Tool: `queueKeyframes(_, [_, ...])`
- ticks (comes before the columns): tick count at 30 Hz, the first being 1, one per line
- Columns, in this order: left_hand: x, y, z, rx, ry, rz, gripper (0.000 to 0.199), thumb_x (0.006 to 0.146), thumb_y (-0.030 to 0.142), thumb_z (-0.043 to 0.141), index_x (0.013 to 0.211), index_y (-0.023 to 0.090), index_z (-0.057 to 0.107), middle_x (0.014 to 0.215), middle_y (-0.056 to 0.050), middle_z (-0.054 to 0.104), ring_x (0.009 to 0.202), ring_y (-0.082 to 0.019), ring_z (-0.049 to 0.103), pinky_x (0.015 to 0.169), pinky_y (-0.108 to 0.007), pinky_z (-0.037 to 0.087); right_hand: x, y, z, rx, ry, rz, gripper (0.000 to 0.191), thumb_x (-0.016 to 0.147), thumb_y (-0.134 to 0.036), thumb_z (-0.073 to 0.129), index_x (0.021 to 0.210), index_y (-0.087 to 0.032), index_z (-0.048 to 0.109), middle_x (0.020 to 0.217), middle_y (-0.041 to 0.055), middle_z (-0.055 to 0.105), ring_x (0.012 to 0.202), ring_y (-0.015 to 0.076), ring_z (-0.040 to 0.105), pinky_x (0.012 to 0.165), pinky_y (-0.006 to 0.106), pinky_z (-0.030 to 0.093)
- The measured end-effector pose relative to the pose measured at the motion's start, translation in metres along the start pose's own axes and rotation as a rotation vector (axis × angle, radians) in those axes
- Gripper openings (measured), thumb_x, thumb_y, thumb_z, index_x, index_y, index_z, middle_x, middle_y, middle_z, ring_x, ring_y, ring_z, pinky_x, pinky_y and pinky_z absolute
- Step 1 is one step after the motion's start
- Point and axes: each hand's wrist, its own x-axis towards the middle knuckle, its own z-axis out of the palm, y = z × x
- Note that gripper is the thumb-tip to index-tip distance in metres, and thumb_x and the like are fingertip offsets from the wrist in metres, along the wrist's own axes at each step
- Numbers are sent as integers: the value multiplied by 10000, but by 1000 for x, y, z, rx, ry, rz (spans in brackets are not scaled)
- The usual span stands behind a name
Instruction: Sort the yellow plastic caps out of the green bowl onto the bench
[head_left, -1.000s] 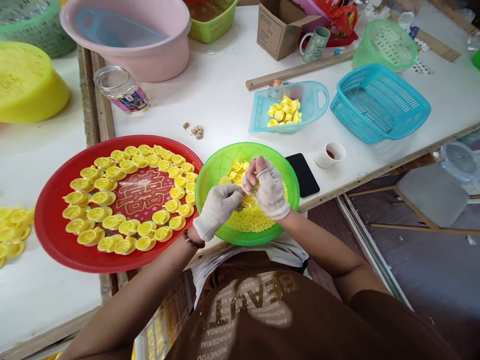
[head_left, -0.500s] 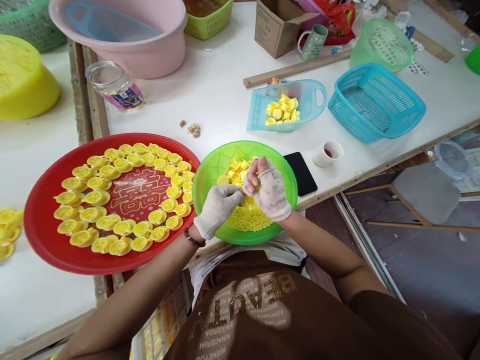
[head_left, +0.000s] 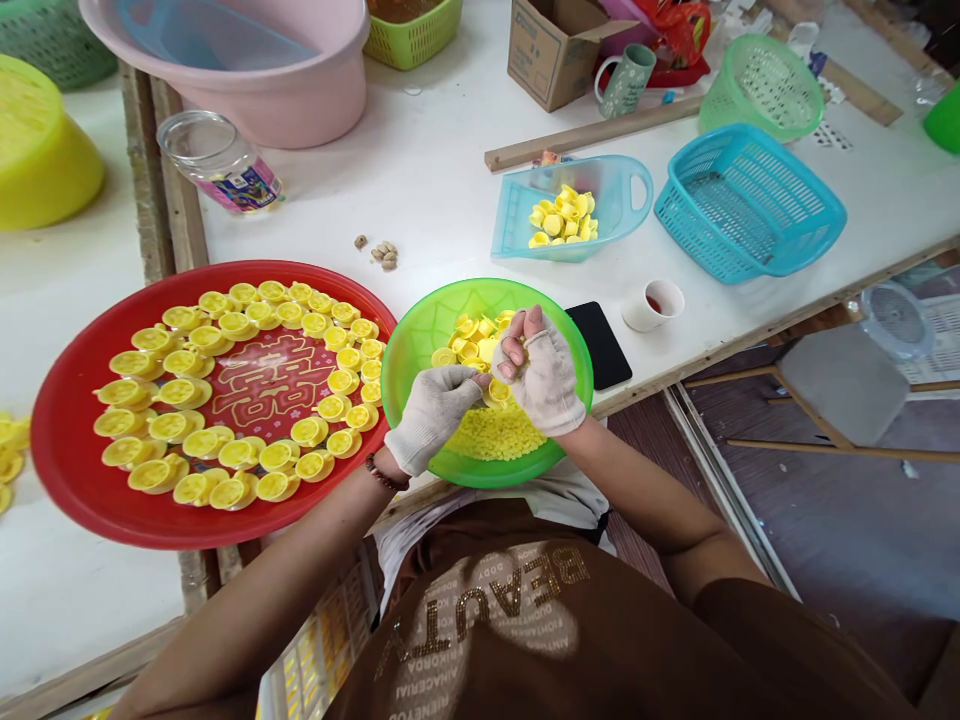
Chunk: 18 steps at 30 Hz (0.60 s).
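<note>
Over a green plastic bowl (head_left: pixel 394 370), my left hand (head_left: pixel 435 412) and my right hand (head_left: pixel 547 375) work close together, both in white fingerless gloves. My left thumb and forefinger are pinched; what they hold is too small to make out. The fingers of my right hand are curled up, and their contents are hidden. Below them in the bowl lie yellow cup-shaped plastic pieces (head_left: pixel 469 335) and a heap of tiny yellow bits (head_left: pixel 499 437). To the left, a red round tray (head_left: pixel 67 460) holds rings of small yellow cup-and-saucer pieces (head_left: pixel 184 392).
A blue scoop (head_left: pixel 517 235) with yellow cups stands behind the bowl. Right of the bowl are a black phone (head_left: pixel 600 345), a paper cup (head_left: pixel 641 312) and a blue basket (head_left: pixel 802 245). A clear jar (head_left: pixel 217 165) and pink tub (head_left: pixel 315 110) stand at the back left.
The view has shifted slightly, so the tray and tubs sit a little further left and up. Both hands keep nearly the same pose over the bowl.
</note>
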Motion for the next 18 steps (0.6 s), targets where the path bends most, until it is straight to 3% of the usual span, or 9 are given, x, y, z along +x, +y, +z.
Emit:
queueKeyframes(7, [-2,2,0,-65,-7,0,380,848,496,695,694,149,711,690,-45,682,679,-164,626,681,-272,510,3,-12,-6,-10,18,27,485,936,-675,590,772,-237,464,566,-82,342,455,76,363,442,222,283])
queueKeyframes(11, [-8,14,-16,-76,39,57,311,832,444,712,733,150,719,716,-40,679,687,-156,614,663,-263,501,-3,-19,-33,-356,-71,-38,405,1008,-569,519,778,-236,498,570,-67,401,487,101,420,494,251,336])
queueKeyframes(13, [-13,24,-42,-19,118,111,266,830,416,709,806,152,738,748,-39,690,692,-151,605,653,-260,489,-6,-20,-50,-784,-299,-25,338,1007,-469,550,777,-223,570,602,-35,523,571,132,528,588,284,414])
queueKeyframes(15, [-19,31,-81,137,254,157,227,821,383,710,835,159,743,756,-34,690,681,-149,585,638,-262,470,-9,-17,-62,-1232,-589,-69,265,980,-383,591,789,-206,643,716,12,652,704,176,610,714,326,456])
queueKeyframes(18, [-27,26,-145,465,452,144,181,797,349,704,764,174,733,718,-32,676,667,-160,563,629,-277,442,-15,-8,-65,-1555,-849,-187,226,998,-299,541,898,-188,710,955,78,737,918,233,655,861,369,467])
